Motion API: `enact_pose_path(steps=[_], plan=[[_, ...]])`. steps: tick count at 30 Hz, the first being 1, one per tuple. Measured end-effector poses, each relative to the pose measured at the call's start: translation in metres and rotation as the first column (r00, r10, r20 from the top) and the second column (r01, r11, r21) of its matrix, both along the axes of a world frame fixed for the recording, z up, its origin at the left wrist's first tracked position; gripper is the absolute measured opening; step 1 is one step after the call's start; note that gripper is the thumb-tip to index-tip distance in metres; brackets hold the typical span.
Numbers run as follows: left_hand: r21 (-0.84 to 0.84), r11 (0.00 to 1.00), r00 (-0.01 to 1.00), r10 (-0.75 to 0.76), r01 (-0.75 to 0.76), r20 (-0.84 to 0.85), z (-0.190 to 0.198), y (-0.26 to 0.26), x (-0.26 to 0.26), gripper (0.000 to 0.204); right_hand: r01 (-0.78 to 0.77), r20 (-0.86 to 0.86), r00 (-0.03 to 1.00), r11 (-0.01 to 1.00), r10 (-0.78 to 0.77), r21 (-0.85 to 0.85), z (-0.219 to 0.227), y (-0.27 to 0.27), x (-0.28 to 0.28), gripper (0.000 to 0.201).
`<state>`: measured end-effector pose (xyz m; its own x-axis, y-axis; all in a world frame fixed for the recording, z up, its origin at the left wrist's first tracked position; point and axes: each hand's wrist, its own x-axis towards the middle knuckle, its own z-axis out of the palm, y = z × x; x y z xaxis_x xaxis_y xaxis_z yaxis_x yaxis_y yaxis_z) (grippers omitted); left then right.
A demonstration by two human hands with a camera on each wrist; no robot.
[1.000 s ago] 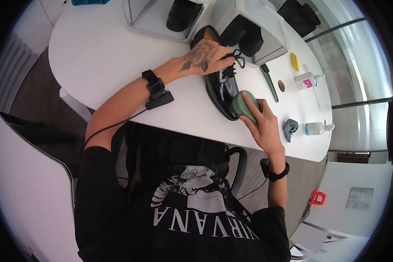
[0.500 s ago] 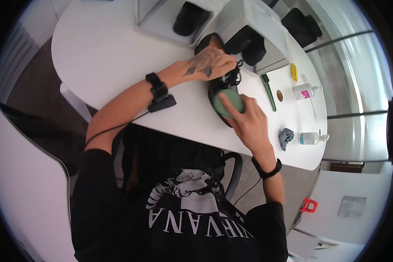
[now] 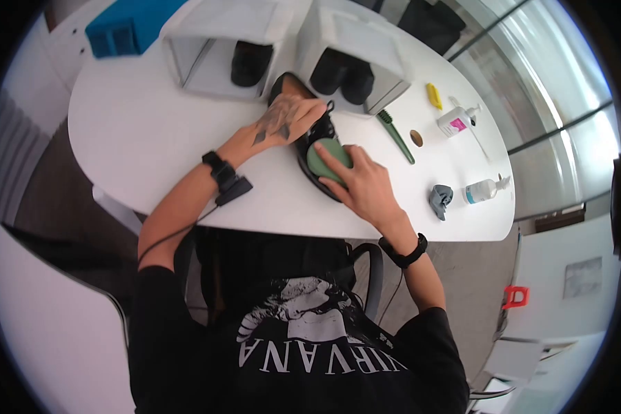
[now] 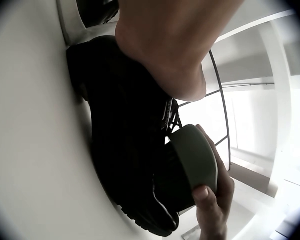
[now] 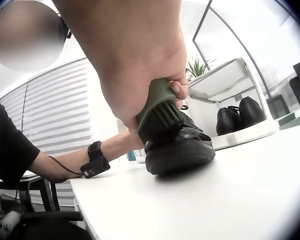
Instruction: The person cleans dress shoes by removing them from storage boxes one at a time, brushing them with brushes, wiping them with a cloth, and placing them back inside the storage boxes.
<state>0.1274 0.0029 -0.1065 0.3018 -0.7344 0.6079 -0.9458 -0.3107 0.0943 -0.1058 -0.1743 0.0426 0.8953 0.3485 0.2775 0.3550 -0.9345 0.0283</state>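
Note:
A black lace-up shoe [image 4: 120,130] stands on the white table, its toe toward the person. My left hand [image 3: 286,121] grips its upper at the ankle opening and laces, the fingertips hidden from above. In my right hand [image 3: 367,183] is a green shoe brush [image 3: 329,160], fingers and thumb along its sides. The dark bristles [image 5: 165,117] press on the top of the shoe's front, just ahead of the laces, in the right wrist view.
Two white open-fronted boxes [image 3: 345,45] with black shoes inside stand close behind. To the right lie a long green brush [image 3: 397,138], a yellow item [image 3: 433,96], a crumpled grey cloth [image 3: 441,201] and two pump bottles [image 3: 455,123]. A blue box [image 3: 127,31] sits far left.
The brush has gone from the side of the toe up onto the shoe's top, nearer the laces. My left hand keeps its place on the shoe. The head view has shifted.

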Motion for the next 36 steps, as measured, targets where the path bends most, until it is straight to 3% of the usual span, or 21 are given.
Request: enact_pose_path(steps=[1,2,3,4,5,7,9,10,11,13,15,18,19,21,23,25,27,30,33,34,36], plan=[[0.024,1.000,0.947,-0.017,0.010,0.322,0.017,-0.007,0.005,0.062,0.003,-0.005,1.000,1.000,-0.003,0.014,-0.001,-0.003,-0.002,0.060],[-0.164,0.976,0.981,-0.117,0.142,0.152,0.030,-0.019,0.002,0.054,0.011,-0.012,1.000,0.999,-0.010,0.047,-0.002,-0.006,-0.005,0.061],[-0.144,0.976,0.975,-0.139,0.165,0.176,0.058,-0.024,-0.014,0.054,0.017,-0.020,1.000,0.996,-0.015,0.083,-0.002,-0.010,-0.010,0.062],[-0.093,0.995,0.988,-0.048,0.034,-0.150,0.087,-0.025,-0.033,0.050,0.033,0.005,0.999,0.994,-0.034,0.103,-0.003,-0.014,-0.015,0.062],[0.002,0.997,0.890,0.070,-0.078,-0.450,0.103,-0.026,-0.043,0.052,0.065,-0.049,0.997,0.986,-0.058,0.153,-0.003,-0.019,-0.023,0.063],[-0.016,0.996,0.888,0.067,-0.084,-0.456,0.109,-0.031,-0.047,0.063,0.114,-0.088,0.991,0.972,-0.098,0.207,-0.005,-0.028,-0.040,0.064],[0.137,0.980,0.879,0.190,-0.144,-0.436,0.122,-0.031,-0.057,0.067,0.167,-0.097,0.984,0.960,-0.148,0.227,-0.008,-0.035,-0.057,0.066],[-0.011,0.979,0.918,0.188,-0.204,-0.350,0.110,-0.034,-0.056,0.063,0.178,-0.084,0.983,0.956,-0.163,0.235,-0.007,-0.036,-0.064,0.066],[-0.011,0.981,0.925,0.178,-0.192,-0.335,0.102,-0.034,-0.049,0.063,0.187,-0.109,0.980,0.955,-0.165,0.232,-0.004,-0.037,-0.070,0.066],[-0.021,0.998,0.840,0.045,-0.067,-0.541,0.109,-0.031,-0.045,0.055,0.192,-0.114,0.979,0.955,-0.170,0.228,-0.001,-0.042,-0.080,0.066],[-0.079,0.996,0.823,-0.020,-0.030,-0.568,0.109,-0.028,-0.043,0.045,0.239,-0.161,0.968,0.913,-0.195,0.330,0.001,-0.049,-0.087,0.067],[-0.195,0.973,0.659,-0.226,0.121,-0.717,0.119,-0.018,-0.045,0.030,0.236,-0.087,0.971,0.847,-0.222,0.476,-0.003,-0.062,-0.095,0.070],[-0.195,0.974,0.658,-0.224,0.118,-0.719,0.120,-0.017,-0.044,0.030,0.220,-0.046,0.971,0.808,-0.233,0.546,-0.004,-0.065,-0.097,0.071],[-0.367,0.891,0.373,-0.448,0.268,-0.813,0.124,-0.016,-0.044,0.023,0.187,-0.022,0.977,0.793,-0.214,0.580,-0.001,-0.065,-0.097,0.074],[-0.398,0.877,0.333,-0.472,0.268,-0.817,0.128,-0.016,-0.053,0.028,0.088,0.105,0.976,0.794,-0.188,0.602,-0.003,-0.064,-0.095,0.073],[-0.417,0.859,0.206,-0.484,0.296,-0.851,0.129,-0.017,-0.054,0.021,0.102,0.079,0.979,0.785,-0.189,0.611,-0.007,-0.058,-0.092,0.074],[-0.403,0.873,0.217,-0.464,0.274,-0.859,0.090,-0.027,-0.037,0.027,0.175,0.013,0.975,0.799,-0.223,0.575,-0.010,-0.049,-0.085,0.073],[-0.277,0.938,0.364,-0.337,0.208,-0.868,0.036,-0.038,-0.015,0.043,0.212,-0.043,0.973,0.805,-0.227,0.554,-0.019,-0.040,-0.069,0.071],[-0.320,0.947,0.396,-0.302,0.024,-0.867,0.042,-0.045,-0.031,0.053,0.250,-0.115,0.967,0.781,-0.225,0.572,-0.011,-0.037,-0.058,0.069],[-0.160,0.985,0.492,-0.110,-0.062,-0.863,0.060,-0.043,-0.041,0.063,0.242,-0.102,0.970,0.807,-0.222,0.539,-0.005,-0.038,-0.054,0.069],[-0.163,0.980,0.557,-0.075,-0.111,-0.827,0.059,-0.045,-0.046,0.065,0.221,-0.062,0.974,0.845,-0.218,0.488,0.010,-0.038,-0.042,0.066]])
